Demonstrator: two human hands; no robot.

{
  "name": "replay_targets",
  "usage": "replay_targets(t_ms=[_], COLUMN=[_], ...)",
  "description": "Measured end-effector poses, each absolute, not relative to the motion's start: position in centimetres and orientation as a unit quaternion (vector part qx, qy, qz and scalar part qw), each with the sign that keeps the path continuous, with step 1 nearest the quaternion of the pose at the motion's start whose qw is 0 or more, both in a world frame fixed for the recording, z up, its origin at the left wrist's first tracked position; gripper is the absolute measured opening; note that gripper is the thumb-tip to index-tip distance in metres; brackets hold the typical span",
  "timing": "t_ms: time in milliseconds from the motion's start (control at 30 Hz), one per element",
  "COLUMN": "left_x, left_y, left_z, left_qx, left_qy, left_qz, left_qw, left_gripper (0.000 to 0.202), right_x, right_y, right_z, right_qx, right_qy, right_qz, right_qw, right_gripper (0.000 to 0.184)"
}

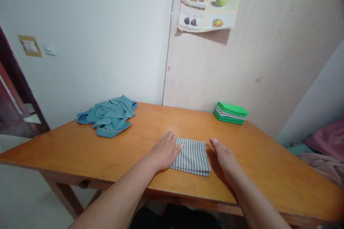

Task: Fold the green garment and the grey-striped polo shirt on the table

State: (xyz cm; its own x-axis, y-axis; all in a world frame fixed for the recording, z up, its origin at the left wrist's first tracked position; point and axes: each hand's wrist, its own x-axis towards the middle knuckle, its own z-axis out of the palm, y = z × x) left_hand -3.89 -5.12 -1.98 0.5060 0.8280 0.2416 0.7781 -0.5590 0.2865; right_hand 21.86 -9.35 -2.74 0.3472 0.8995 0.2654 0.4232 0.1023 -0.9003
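A grey-and-white striped cloth (192,155), folded into a flat square, lies near the front edge of the wooden table. My left hand (166,150) rests flat at the cloth's left side, fingers stretched forward and the thumb on its edge. Just off the right side of the cloth, my right hand (224,154) stands on edge with its fingers extended, holding nothing. A narrow strip of table shows between that hand and the cloth.
A crumpled teal cloth heap (111,114) lies at the table's back left. Folded green and grey cloths (231,113) form a stack at the back right. The wooden table (150,118) meets a wall with a fruit picture (209,7). Pink fabric (328,139) lies beyond the right edge.
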Motion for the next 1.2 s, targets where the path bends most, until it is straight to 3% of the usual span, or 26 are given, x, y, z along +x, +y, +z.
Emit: replay_targets(t_ms=[300, 667, 900, 1200], left_x=[-3.8, -3.4, 0.4, -0.3], left_y=[-5.2, -5.4, -5.7, -5.9], left_z=[-1.7, 0.1, 1.7, -0.2], left_qx=[0.870, 0.866, 0.888, 0.916], left_qy=[0.467, 0.491, 0.439, 0.390], left_qz=[0.155, 0.094, 0.125, 0.075], left_qw=[0.022, -0.013, -0.060, -0.054], left_gripper=[0.075, 0.086, 0.084, 0.084], right_x=[22.3, 21.2, 20.9, 21.0], right_y=[-8.9, -9.5, -9.3, -9.4], right_z=[-3.2, -3.0, -2.8, -2.9], right_qx=[-0.586, -0.590, -0.572, -0.564], right_qy=[-0.447, -0.473, -0.456, -0.482], right_qz=[0.330, 0.275, 0.286, 0.286], right_qw=[0.589, 0.594, 0.618, 0.607], right_gripper=[0.050, 0.055, 0.058, 0.062])
